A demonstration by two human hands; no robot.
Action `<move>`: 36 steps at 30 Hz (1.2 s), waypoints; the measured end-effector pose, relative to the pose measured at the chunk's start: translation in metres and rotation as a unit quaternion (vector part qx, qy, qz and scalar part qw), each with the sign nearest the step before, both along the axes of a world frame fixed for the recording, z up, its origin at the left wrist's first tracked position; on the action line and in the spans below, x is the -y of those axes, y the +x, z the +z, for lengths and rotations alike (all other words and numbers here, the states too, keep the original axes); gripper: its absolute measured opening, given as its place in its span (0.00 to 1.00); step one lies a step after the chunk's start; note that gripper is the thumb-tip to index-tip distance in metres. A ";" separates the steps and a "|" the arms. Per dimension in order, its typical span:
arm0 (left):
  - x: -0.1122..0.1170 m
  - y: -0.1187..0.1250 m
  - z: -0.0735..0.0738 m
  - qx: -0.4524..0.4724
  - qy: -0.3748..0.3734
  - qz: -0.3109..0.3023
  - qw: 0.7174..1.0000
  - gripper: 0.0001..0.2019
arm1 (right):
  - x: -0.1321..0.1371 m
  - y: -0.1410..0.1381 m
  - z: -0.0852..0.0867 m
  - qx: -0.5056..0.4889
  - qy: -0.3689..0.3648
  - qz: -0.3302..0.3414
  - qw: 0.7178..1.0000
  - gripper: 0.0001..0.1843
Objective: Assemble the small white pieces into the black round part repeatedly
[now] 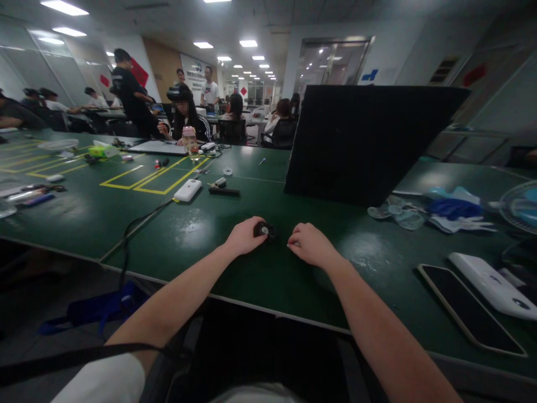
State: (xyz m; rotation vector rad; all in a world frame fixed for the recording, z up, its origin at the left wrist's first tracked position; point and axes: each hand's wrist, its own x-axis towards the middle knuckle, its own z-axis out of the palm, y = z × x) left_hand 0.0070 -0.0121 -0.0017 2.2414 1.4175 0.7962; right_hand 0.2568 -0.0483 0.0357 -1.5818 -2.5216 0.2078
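My left hand [244, 237] is closed on a small black device [269, 230] just above or on the green table in front of me. A round pale disc shows on the side of the device that faces me; its exact kind is too small to tell. A short gap to the right, my right hand [314, 245] is held in a pinch, thumb and index finger together. Something tiny and pale may sit at those fingertips, but I cannot make it out. The two hands do not touch.
Behind my right hand stands a large black panel [361, 145]. A phone [470, 308] and a white power bank [490, 284] lie at the right, with gloves [455, 210] farther back. Another white power bank [188, 191] and a black bar [224, 191] lie ahead left. People sit beyond.
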 end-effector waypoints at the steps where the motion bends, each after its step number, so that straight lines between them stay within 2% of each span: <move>1: 0.001 0.001 0.000 -0.001 0.001 -0.009 1.000 0.22 | -0.001 0.000 0.000 0.008 0.001 -0.025 1.000 0.08; 4: 0.004 0.002 0.002 0.000 0.002 -0.033 0.999 0.22 | -0.001 -0.001 0.001 -0.002 -0.026 -0.089 0.996 0.08; 6: 0.005 0.003 0.003 -0.001 -0.003 -0.039 0.999 0.22 | 0.001 -0.002 0.003 -0.045 -0.036 -0.110 0.992 0.08; 11: 0.007 0.004 0.005 -0.002 -0.008 -0.047 0.999 0.22 | 0.006 -0.014 0.004 -0.236 -0.037 -0.125 0.963 0.13; 14: 0.008 0.006 0.005 0.006 -0.016 -0.058 0.998 0.22 | 0.008 -0.024 -0.001 -0.298 -0.006 -0.112 0.948 0.13; 19: 0.010 0.008 0.003 0.015 -0.032 -0.060 0.998 0.24 | 0.007 -0.032 -0.007 -0.298 0.040 -0.089 0.949 0.10; 27: 0.008 0.007 0.002 0.022 -0.034 -0.062 0.997 0.24 | 0.007 -0.027 -0.007 -0.301 0.094 -0.096 0.944 0.09; 36: 0.009 0.006 0.004 0.026 -0.041 -0.066 0.997 0.24 | 0.010 -0.032 -0.004 -0.351 0.078 -0.107 0.927 0.10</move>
